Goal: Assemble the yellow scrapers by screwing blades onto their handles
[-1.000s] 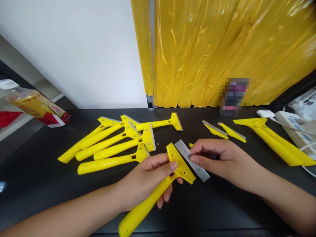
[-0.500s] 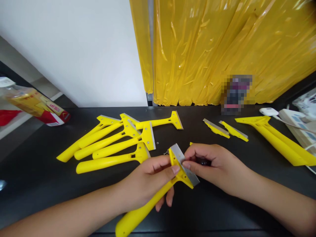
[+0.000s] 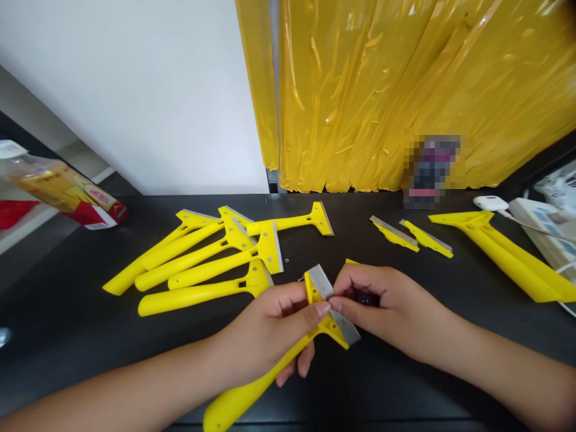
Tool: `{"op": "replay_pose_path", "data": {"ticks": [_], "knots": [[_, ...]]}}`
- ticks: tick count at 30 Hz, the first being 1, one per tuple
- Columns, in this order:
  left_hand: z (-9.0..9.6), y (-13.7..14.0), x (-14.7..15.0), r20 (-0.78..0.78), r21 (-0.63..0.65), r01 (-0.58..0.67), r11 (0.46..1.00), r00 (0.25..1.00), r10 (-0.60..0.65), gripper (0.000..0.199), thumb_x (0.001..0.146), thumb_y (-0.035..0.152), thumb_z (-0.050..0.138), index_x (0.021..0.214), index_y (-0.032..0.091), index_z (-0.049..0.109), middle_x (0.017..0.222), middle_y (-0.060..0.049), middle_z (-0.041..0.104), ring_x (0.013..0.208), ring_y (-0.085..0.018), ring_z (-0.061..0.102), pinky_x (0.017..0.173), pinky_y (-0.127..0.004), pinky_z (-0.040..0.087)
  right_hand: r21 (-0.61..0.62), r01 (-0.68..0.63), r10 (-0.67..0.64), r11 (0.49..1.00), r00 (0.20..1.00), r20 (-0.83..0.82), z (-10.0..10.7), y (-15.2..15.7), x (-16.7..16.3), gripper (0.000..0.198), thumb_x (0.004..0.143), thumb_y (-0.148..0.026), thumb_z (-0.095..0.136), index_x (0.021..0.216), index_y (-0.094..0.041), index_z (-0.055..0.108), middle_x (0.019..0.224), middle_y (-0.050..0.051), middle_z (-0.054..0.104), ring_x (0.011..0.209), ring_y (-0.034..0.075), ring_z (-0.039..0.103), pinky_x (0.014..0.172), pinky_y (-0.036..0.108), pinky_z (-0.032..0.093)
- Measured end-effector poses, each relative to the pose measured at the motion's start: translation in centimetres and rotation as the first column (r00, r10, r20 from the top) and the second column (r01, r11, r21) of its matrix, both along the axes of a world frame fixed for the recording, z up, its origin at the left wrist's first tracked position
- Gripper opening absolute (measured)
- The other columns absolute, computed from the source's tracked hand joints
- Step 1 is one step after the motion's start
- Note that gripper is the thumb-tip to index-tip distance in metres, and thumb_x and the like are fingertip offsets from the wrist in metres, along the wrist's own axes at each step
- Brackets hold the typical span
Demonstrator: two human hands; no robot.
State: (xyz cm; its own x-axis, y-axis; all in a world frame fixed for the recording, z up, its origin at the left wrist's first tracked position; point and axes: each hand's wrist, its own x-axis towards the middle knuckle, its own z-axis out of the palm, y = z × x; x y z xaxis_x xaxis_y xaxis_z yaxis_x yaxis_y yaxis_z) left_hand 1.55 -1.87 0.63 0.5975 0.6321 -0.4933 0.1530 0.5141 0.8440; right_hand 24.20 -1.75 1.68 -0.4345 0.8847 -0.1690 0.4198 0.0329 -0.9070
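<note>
Across the gap with the metal blade (image 3: 320, 281), held clear of the yellow scraper (image 3: 265, 381) a second ago, now overlapping the outer part of its head! Apparently at the lining-up stage, to judge by the holes showing. Up above the counter (image 3: 360, 390), between left grip (image 3: 274, 324) and right grip (image 3: 382, 300). Clasped around the scraper's neck and head on the left, with thumb on top; pinched by the blade's long side on the right, close beside that thumb, with something dark (image 3: 368, 298), too hidden to name, in the palm.

The black table (image 3: 382, 390) bears yellow scrapers (image 3: 269, 255) — and two yellow-backed blades (image 3: 396, 236).
</note>
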Motion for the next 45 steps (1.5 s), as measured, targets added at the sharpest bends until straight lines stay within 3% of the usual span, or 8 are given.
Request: {"op": "replay_pose_path", "data": {"ticks": [5, 8, 12, 17, 28, 33, 38, 45], "knots": [[0.0, 0.3, 0.2, 0.063, -0.071, -0.048, 0.996, 0.997, 0.053, 0.035, 0.100, 0.056, 0.063, 0.103, 0.021, 0.062, 0.049, 0.005, 0.060, 0.033, -0.009, 0.046, 0.032, -0.013, 0.033, -0.022, 0.026, -0.027, 0.999, 1.000, -0.005, 0.2, -0.3, 0.0, 0.028, 0.101, -0.051, 0.064, 0.091, -0.025, 0.066, 0.075, -0.004, 0.058, 0.070, 0.014, 0.052, 0.061, 0.027, 0.040], [0.0, 0.3, 0.2, 0.085, -0.093, -0.052, 0.994, 0.995, 0.059, 0.034, 0.100, 0.055, 0.064, 0.101, 0.021, 0.063, 0.051, 0.004, 0.063, 0.033, -0.009, 0.047, 0.032, -0.013, 0.034, 0.153, 0.140, -0.160, 0.978, 0.978, 0.133, 0.6, 0.6, 1.5, 0.030, 0.098, -0.058, 0.063, 0.100, -0.029, 0.070, 0.076, -0.003, 0.063, 0.068, 0.015, 0.055, 0.059, 0.028, 0.041], [0.0, 0.3, 0.2, 0.103, -0.091, -0.048, 0.995, 0.993, 0.057, 0.034, 0.101, 0.054, 0.062, 0.096, 0.021, 0.063, 0.050, 0.003, 0.064, 0.032, -0.008, 0.047, 0.032, -0.013, 0.034, 0.447, 0.282, -0.505, 0.849, 0.683, 0.528, 0.9, 4.4, 5.9, 0.035, 0.094, -0.064, 0.061, 0.111, -0.036, 0.072, 0.087, 0.000, 0.073, 0.073, 0.022, 0.064, 0.064, 0.034, 0.045], [0.0, 0.5, 0.0, 0.108, -0.109, -0.039, 0.993, 0.993, 0.051, 0.028, 0.103, 0.048, 0.058, 0.097, 0.021, 0.061, 0.050, 0.002, 0.065, 0.032, -0.008, 0.045, 0.031, -0.012, 0.036, 0.377, 0.241, -0.445, 0.894, 0.566, 0.694, 0.3, 7.8, 9.6, 0.029, 0.089, -0.058, 0.067, 0.089, -0.031, 0.076, 0.076, 0.005, 0.071, 0.068, 0.027, 0.063, 0.058, 0.036, 0.038], [0.0, 0.5, -0.2, 0.120, -0.104, -0.066, 0.992, 0.990, 0.079, 0.028, 0.103, 0.048, 0.061, 0.095, 0.022, 0.060, 0.049, 0.003, 0.063, 0.035, -0.009, 0.049, 0.033, -0.012, 0.040, 0.263, -0.162, -0.079, 0.951, 0.695, 0.715, -1.2, 2.8, 6.1, 0.015, 0.095, -0.044, 0.063, 0.101, -0.029, 0.064, 0.103, 0.001, 0.071, 0.092, 0.024, 0.069, 0.081, 0.037, 0.046], [0.3, 0.7, -0.2, 0.127, -0.098, -0.070, 0.993, 0.989, 0.082, 0.029, 0.104, 0.048, 0.058, 0.096, 0.021, 0.062, 0.050, 0.002, 0.065, 0.034, -0.008, 0.048, 0.032, -0.012, 0.039, 0.115, -0.050, -0.037, 0.992, 0.754, 0.656, -0.2, 2.6, 5.5, 0.021, 0.097, -0.047, 0.063, 0.091, -0.027, 0.058, 0.079, -0.003, 0.061, 0.072, 0.018, 0.057, 0.063, 0.030, 0.037], [0.3, 0.6, -0.2, 0.172, -0.083, -0.094, 0.992, 0.979, 0.107, 0.025, 0.104, 0.044, 0.059, 0.102, 0.019, 0.065, 0.056, 0.000, 0.068, 0.038, -0.008, 0.051, 0.037, -0.012, 0.040, -0.078, 0.029, -0.015, 0.996, 0.983, 0.181, 1.2, 1.8, 3.3, 0.040, 0.100, -0.063, 0.058, 0.090, -0.025, 0.064, 0.078, -0.003, 0.054, 0.070, 0.014, 0.045, 0.059, 0.027, 0.035], [-0.4, 0.4, -0.3, 0.188, -0.096, -0.019, 0.995, 0.982, 0.037, 0.025, 0.101, 0.038, 0.064, 0.116, 0.019, 0.065, 0.064, -0.001, 0.070, 0.041, -0.007, 0.051, 0.042, -0.013, 0.042, -0.045, 0.086, -0.090, 0.995, 0.991, -0.098, 1.2, 0.7, 0.3, 0.032, 0.098, -0.053, 0.067, 0.089, -0.023, 0.074, 0.080, -0.002, 0.066, 0.074, 0.013, 0.055, 0.066, 0.024, 0.043]]}}
